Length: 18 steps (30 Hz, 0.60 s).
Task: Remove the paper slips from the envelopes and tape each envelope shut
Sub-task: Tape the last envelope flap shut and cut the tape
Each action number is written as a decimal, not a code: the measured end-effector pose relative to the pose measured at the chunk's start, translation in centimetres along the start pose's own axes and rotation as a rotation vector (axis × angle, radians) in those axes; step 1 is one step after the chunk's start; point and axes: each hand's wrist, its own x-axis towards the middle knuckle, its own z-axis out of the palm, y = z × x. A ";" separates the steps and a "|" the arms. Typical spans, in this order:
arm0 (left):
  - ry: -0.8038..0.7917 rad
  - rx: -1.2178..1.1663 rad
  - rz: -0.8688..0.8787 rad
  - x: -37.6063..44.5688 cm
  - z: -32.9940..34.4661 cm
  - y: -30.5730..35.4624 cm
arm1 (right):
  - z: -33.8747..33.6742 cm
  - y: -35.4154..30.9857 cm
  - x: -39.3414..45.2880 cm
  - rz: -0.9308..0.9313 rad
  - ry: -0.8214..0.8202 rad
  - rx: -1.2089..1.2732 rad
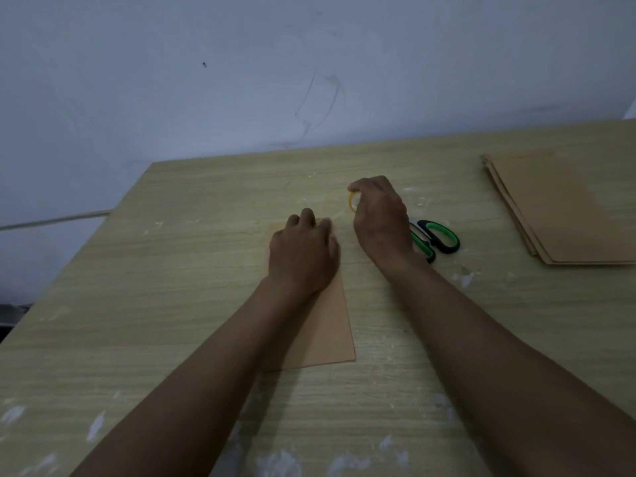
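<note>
A brown envelope (327, 332) lies flat on the wooden table (172, 270), its long side running away from me. My left hand (303, 253) rests on the envelope's far end, fingers curled down onto it; the far edge is mostly hidden under the hand. Just right of it, my right hand (378, 218) grips a small yellowish roll of tape (351, 201) between thumb and fingers, held just beyond the envelope's far right corner. No paper slip is visible.
Green-and-black scissors (440, 239) lie on the table right behind my right wrist. A stack of brown envelopes (564, 208) sits at the far right. A pale wall rises behind the table; white smears dot the tabletop.
</note>
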 end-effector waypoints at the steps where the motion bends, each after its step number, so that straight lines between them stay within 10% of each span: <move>1: 0.001 -0.002 -0.002 0.0 0.0 0.0 | 0.1 0.0 0.0 0.013 -0.010 0.011; 18: -0.004 -0.022 0.011 0.4 0.0 -0.4 | -1.3 0.9 0.0 -0.037 0.127 0.017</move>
